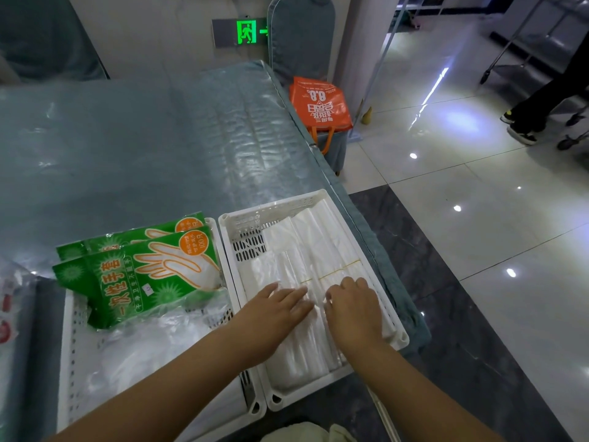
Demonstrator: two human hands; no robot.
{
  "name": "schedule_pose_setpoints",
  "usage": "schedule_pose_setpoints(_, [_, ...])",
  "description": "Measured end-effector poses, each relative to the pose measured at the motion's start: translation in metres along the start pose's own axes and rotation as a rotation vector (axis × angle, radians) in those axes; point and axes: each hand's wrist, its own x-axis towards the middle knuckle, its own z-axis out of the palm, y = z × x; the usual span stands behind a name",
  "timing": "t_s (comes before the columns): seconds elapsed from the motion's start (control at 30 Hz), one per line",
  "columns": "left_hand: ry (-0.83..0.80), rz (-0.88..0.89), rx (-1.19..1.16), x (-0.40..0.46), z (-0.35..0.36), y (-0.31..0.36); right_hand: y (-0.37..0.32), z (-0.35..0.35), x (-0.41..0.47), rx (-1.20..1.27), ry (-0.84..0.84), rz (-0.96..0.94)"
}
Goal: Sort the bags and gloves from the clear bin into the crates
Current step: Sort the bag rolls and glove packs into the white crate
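Observation:
Two white slotted crates stand side by side at the table's near edge. The right crate holds stacked bundles of clear plastic bags bound with yellow rubber bands. My left hand and my right hand both lie flat on top of these bags, fingers spread, gripping nothing. The left crate holds two green glove packs leaning on its far rim, with loose clear plastic below them. A clear bin shows only partly at the far left edge.
The table is covered in blue cloth under clear plastic sheeting. An orange shopping bag sits on a stool past the table's right edge. Glossy tiled floor lies to the right, with a person's legs at far right.

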Motion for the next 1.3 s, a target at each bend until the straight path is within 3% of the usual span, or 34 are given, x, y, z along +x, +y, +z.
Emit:
schedule_pose_setpoints(0.23, [0.000, 0.135, 0.136, 0.000, -0.005, 0.003, -0.010, 0.002, 0.005, -0.096, -0.059, 0.048])
schedule_pose_setpoints(0.43, [0.021, 0.083, 0.166, -0.001, -0.005, 0.004, -0.013, 0.001, 0.007, -0.086, -0.074, 0.031])
schedule_pose_setpoints(0.67, [0.012, 0.036, 0.114, 0.008, -0.004, 0.007, -0.002, -0.001, 0.002, -0.019, 0.089, 0.065])
schedule_pose_setpoints(0.87, [0.046, 0.123, 0.114, 0.000, -0.004, 0.008, 0.005, 0.003, 0.003, 0.011, 0.059, 0.089])
schedule_pose_setpoints(1.03, [0.026, 0.073, 0.069, -0.013, 0.003, 0.001, -0.007, 0.003, -0.009, 0.131, 0.253, -0.042])
schedule_pose_setpoints(1.17, [0.006, 0.073, 0.086, -0.015, 0.001, 0.001, -0.016, 0.014, -0.016, 0.098, 0.049, -0.078])
schedule_pose_setpoints(1.3, [0.027, 0.051, 0.019, -0.018, 0.001, 0.005, -0.016, 0.014, -0.009, 0.066, 0.033, -0.076])
